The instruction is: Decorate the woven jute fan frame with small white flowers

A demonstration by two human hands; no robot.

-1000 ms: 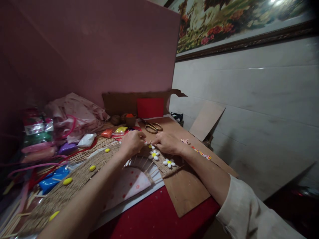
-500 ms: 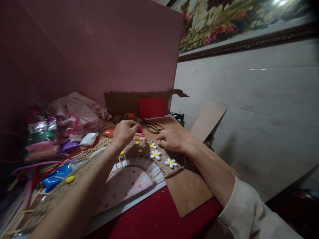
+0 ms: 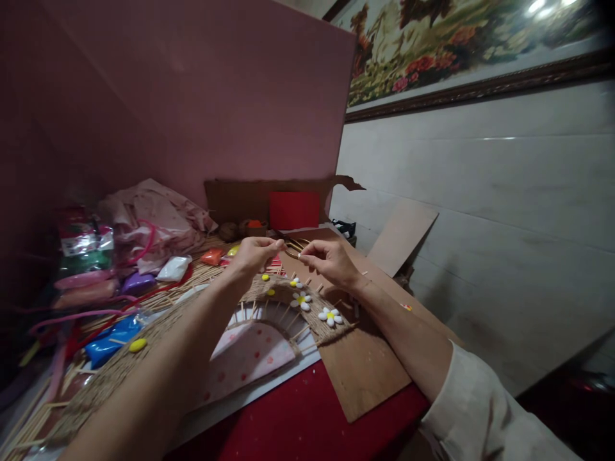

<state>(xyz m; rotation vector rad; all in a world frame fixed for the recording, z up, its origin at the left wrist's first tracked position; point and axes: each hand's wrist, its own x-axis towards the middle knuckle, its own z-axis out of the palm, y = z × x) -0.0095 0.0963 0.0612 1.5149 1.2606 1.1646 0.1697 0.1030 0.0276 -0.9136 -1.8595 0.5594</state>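
Note:
My left hand (image 3: 259, 255) is raised over the far part of the arched twine-wrapped frame (image 3: 314, 302), thumb and fingers pinched together. What they hold, if anything, is too small to make out. Facing it a short gap away, my right hand (image 3: 330, 261) pinches a small white piece of modelling clay (image 3: 300, 256) at its fingertips. Below the hands, the frame bears white-petalled clay flowers (image 3: 330, 315) with yellow centres, and several bare yellow clay dots (image 3: 138, 346). Thin sticks join it to a half-round of pink-spotted cloth (image 3: 254, 355).
Scissors (image 3: 296, 243) lie just behind my hands on brown board (image 3: 365, 378). On the left are a blue clay packet (image 3: 113, 339), a white packet (image 3: 174, 269), an orange packet (image 3: 211, 257) and crumpled pink cloth (image 3: 154, 214). A red card (image 3: 294, 210) stands at the back.
My left hand has moved right, toward my right hand. My right hand has lifted from beside the flowers and now shows a white bit in its fingertips. The view has shifted slightly.

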